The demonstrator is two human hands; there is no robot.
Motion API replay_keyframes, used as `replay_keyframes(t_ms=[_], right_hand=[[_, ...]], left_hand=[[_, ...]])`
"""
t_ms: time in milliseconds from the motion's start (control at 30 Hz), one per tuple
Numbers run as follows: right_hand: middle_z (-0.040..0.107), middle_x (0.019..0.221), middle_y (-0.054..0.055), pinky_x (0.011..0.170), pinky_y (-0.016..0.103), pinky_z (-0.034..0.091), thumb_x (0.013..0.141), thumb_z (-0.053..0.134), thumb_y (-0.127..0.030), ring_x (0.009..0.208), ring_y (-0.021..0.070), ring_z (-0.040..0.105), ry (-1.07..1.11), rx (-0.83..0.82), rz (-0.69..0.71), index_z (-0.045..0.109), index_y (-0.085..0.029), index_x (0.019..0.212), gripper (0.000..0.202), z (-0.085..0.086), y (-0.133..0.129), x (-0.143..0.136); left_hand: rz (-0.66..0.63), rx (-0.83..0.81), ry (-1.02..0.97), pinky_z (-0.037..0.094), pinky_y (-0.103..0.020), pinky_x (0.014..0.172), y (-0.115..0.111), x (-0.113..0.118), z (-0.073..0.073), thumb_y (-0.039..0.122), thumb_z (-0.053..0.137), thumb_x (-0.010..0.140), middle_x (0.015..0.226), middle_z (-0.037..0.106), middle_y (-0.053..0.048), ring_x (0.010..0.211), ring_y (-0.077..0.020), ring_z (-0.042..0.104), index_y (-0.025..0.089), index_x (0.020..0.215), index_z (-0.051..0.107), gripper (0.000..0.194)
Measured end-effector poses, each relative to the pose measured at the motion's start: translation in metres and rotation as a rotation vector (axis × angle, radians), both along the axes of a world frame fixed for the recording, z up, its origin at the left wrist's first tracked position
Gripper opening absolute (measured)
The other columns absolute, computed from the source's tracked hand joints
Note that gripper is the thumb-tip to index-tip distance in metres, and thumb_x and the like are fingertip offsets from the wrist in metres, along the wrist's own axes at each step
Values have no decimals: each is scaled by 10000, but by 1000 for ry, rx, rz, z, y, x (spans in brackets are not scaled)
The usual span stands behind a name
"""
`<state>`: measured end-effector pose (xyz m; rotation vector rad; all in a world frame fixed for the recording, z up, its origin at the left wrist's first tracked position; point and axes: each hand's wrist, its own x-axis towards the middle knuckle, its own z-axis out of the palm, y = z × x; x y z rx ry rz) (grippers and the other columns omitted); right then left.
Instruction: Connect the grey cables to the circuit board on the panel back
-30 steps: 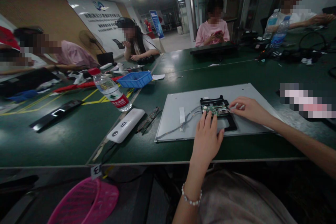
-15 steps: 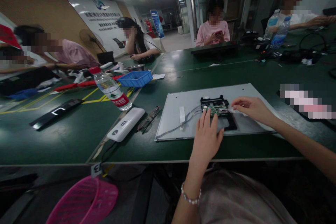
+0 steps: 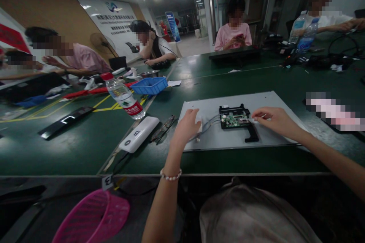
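Observation:
A flat grey panel (image 3: pixel 273 121) lies on the green table. A black bracket (image 3: pixel 252 136) and a green circuit board (image 3: pixel 234 119) sit on its middle. From the board's left side a grey cable (image 3: pixel 209 123) runs toward my left hand (image 3: pixel 186 125). That hand is over the panel's left part, thumb and forefinger apart, partly covering a white tape strip (image 3: pixel 200 126); contact with the strip is unclear. At the board's right edge, my right hand (image 3: pixel 272 119) pinches a thin whitish strip (image 3: pixel 253 120), mostly hidden by the fingers.
Left of the panel are glasses (image 3: pixel 162 129), a white power bank (image 3: pixel 139 134) with a cable, and a water bottle (image 3: pixel 125 97). Behind them stands a blue tray (image 3: pixel 150 86). A pink basket (image 3: pixel 91 216) is below the table edge. Several people sit around the table.
My left hand has moved left from the circuit board to the panel's left part, uncovering the board and bracket. My right hand stays at the board's right edge, still pinching.

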<state>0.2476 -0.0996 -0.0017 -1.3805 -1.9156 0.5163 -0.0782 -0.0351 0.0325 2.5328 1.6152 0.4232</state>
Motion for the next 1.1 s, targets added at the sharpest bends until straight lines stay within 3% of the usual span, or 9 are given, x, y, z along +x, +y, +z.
replay_keyframes(t_ms=[100, 200, 300, 500, 600, 733, 800, 933, 1100], right_hand=[[707, 966, 33, 747, 355, 518, 832, 523, -328, 854, 217, 646, -43, -1, 40, 685, -244, 944, 215, -3, 1, 0], [704, 965, 33, 744, 353, 515, 841, 513, -316, 848, 212, 644, -83, 9, 50, 684, -239, 939, 212, -4, 1, 0], [705, 960, 34, 735, 352, 515, 845, 508, -314, 846, 211, 642, -95, 12, 60, 685, -238, 938, 214, -5, 1, -1], [707, 949, 32, 725, 357, 513, 835, 505, -290, 842, 216, 640, -100, 27, 61, 686, -244, 932, 210, -3, -1, -2], [705, 953, 35, 727, 350, 512, 846, 497, -286, 846, 213, 640, -109, 42, 46, 678, -243, 939, 208, -3, -1, -2], [704, 971, 37, 740, 341, 516, 849, 498, -286, 853, 207, 644, -102, 54, 26, 674, -238, 953, 209, -3, -2, 0], [703, 973, 38, 740, 344, 517, 846, 499, -281, 854, 209, 644, -99, 58, 10, 677, -235, 956, 214, -3, -2, 1], [703, 979, 44, 741, 362, 519, 838, 502, -277, 855, 222, 646, -95, 66, -28, 683, -235, 955, 220, -4, 0, 3], [698, 1003, 57, 749, 377, 523, 822, 525, -285, 862, 235, 651, -94, 63, -87, 681, -224, 991, 239, -10, 4, 10]], left_hand=[[-55, -63, 60, 455, -283, 902, 15, -5, -5, 113, 526, 780, 1193, 568, -84, 975, -180, 599, 173, 1252, 529, 477], [-30, -37, 21, 463, -264, 834, 19, -2, -6, 100, 496, 775, 979, 649, -60, 855, -171, 615, 167, 1031, 654, 308], [-8, -23, -98, 468, -265, 762, 18, 0, -3, 162, 487, 809, 842, 674, -45, 758, -168, 614, 166, 863, 681, 201], [-11, -139, -323, 470, -231, 681, 11, 1, 5, 257, 499, 841, 795, 682, -19, 699, -140, 607, 166, 850, 668, 193], [39, -126, -219, 473, -245, 712, 3, 4, 4, 235, 518, 835, 846, 679, -27, 750, -154, 619, 175, 886, 661, 163], [152, 107, -68, 467, -297, 823, -19, 12, 3, 190, 540, 829, 1065, 611, -76, 890, -187, 611, 173, 1090, 586, 265], [139, 185, -9, 454, -310, 859, -32, 19, 4, 166, 509, 847, 1086, 586, -81, 950, -198, 593, 178, 1064, 576, 227], [70, 153, 159, 450, -324, 834, -51, 31, 0, 131, 464, 860, 996, 606, -74, 948, -217, 581, 189, 911, 580, 139], [121, 57, 253, 455, -315, 748, -56, 36, -8, 148, 434, 886, 929, 642, -88, 872, -226, 616, 174, 944, 550, 132]])
